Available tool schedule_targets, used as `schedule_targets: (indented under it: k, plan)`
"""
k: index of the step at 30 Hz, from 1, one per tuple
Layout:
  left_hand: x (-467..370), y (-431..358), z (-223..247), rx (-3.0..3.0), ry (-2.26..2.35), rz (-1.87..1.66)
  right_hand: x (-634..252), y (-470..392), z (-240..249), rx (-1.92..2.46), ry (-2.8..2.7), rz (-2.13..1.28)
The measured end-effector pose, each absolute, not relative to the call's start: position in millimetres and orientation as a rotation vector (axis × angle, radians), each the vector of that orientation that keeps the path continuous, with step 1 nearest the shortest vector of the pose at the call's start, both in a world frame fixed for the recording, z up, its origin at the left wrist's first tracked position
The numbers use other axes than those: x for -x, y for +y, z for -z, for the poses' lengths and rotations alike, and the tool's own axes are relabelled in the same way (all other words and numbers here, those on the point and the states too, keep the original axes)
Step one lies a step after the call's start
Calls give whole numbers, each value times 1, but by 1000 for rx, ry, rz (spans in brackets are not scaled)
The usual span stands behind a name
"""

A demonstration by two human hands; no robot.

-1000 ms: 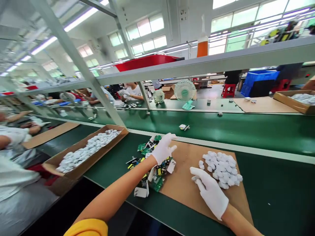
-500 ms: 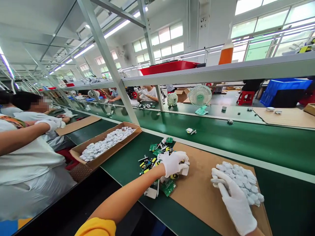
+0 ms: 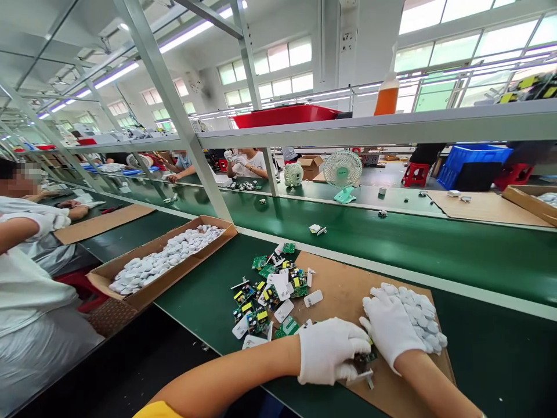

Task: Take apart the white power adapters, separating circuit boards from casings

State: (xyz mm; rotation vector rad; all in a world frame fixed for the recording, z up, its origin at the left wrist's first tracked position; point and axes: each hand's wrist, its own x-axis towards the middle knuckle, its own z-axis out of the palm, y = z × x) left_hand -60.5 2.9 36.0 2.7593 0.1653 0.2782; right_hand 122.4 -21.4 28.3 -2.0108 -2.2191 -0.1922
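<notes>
My left hand (image 3: 333,351), in a white glove, is closed around a small circuit board (image 3: 362,364) with a white plate at its lower side. It hangs over the near part of a brown cardboard sheet (image 3: 335,278). My right hand (image 3: 391,322), also gloved in white, lies with fingers stretched out at the left side of a pile of white rounded plastic pieces (image 3: 424,319). Its thumb stands apart, close to the left hand's fingertips. Left of the sheet lies a heap of green circuit boards (image 3: 261,313) with yellow parts and white plates.
A cardboard box (image 3: 165,258) of white pieces stands at left, beside a seated co-worker (image 3: 35,278). Behind the bench runs a green conveyor (image 3: 435,249) carrying a few small parts (image 3: 317,229). A metal post (image 3: 174,110) and shelf (image 3: 369,128) rise above. A green fan (image 3: 343,174) stands beyond.
My left hand has moved from the board heap toward me and right, bringing a circuit board close to my right hand. The right hand has shifted onto the white pile's edge. The view turned slightly right.
</notes>
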Motion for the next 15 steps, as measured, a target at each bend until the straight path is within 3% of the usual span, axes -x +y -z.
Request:
schedule_targets:
  k: [6,10,15]
  plan:
    - [85,21,-41,-2510,747,-619,-118,-15,-26,1983,-2325,157]
    - [80,24,-36,-2669,658,-300,-127,-22,-19,1898,-2319,95]
    - [43,23,-37,-2822,531,48,-140,-36,-13,1657,-1844,-87]
